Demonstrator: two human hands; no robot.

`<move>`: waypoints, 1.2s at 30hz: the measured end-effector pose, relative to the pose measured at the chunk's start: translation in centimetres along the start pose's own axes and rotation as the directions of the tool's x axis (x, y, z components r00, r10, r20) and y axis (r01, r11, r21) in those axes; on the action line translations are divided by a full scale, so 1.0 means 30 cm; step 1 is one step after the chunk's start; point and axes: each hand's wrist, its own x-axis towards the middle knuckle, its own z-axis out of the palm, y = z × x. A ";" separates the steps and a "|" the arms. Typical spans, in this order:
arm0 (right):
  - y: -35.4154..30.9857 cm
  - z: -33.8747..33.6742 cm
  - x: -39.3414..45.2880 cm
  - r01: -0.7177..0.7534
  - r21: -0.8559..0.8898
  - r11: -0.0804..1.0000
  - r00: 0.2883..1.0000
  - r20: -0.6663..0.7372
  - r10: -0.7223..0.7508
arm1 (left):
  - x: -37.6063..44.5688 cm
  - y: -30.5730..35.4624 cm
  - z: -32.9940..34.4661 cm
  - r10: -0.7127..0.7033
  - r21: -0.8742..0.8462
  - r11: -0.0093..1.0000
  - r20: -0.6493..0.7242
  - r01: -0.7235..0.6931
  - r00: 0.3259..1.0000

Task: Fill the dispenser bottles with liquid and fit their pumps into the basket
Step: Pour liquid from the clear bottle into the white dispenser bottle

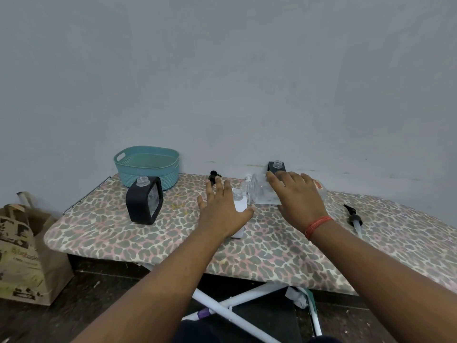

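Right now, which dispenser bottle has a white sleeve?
The white-sleeved dispenser bottle under the left hand; the black-sleeved bottle beside the basket and the one at the wall are black.

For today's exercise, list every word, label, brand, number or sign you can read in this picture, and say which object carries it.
Nothing can be read with certainty.
Brown paper bag: dark printed patches and a line of lettering, too blurred to read.
Clear refill bottle under the right hand: a red-orange label patch, too small to read.
Black dispenser bottle: faint marks on its clear panel, not legible.
Teal basket: no text visible.
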 end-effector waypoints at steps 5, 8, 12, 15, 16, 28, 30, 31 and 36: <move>0.006 -0.013 0.005 0.026 -0.035 0.999 1.000 0.013 -0.025 | -0.001 0.002 -0.002 -0.004 -0.003 1.000 0.005 0.004 1.000; 0.010 -0.018 0.007 0.030 -0.052 0.998 0.999 0.018 -0.030 | -0.002 0.004 -0.001 -0.005 -0.001 1.000 0.005 0.005 1.000; 0.009 -0.021 0.010 0.040 -0.064 0.997 0.999 0.020 -0.038 | -0.003 0.005 -0.004 -0.005 0.004 1.000 0.012 0.005 1.000; 0.011 -0.023 0.015 0.047 -0.069 0.997 0.999 0.015 -0.046 | -0.004 0.007 -0.007 -0.006 0.007 1.000 0.015 0.006 1.000; 0.011 -0.024 0.016 0.050 -0.073 0.996 0.999 0.015 -0.049 | -0.004 0.007 -0.007 -0.007 0.009 1.000 0.014 0.007 1.000; 0.014 -0.048 0.026 0.068 -0.122 0.990 0.996 0.057 -0.061 | 0.002 0.002 0.001 -0.004 0.019 1.000 0.020 0.003 1.000; 0.016 -0.051 0.026 0.072 -0.131 0.989 0.996 0.065 -0.064 | 0.002 0.001 0.002 -0.003 0.019 1.000 0.018 0.002 1.000; 0.016 -0.053 0.027 0.075 -0.133 0.988 0.996 0.067 -0.066 | 0.002 0.001 0.002 -0.003 0.019 1.000 0.019 0.002 1.000; 0.015 -0.062 0.029 0.082 -0.149 0.985 0.995 0.071 -0.072 | 0.003 0.003 0.001 -0.005 0.023 1.000 0.025 0.005 1.000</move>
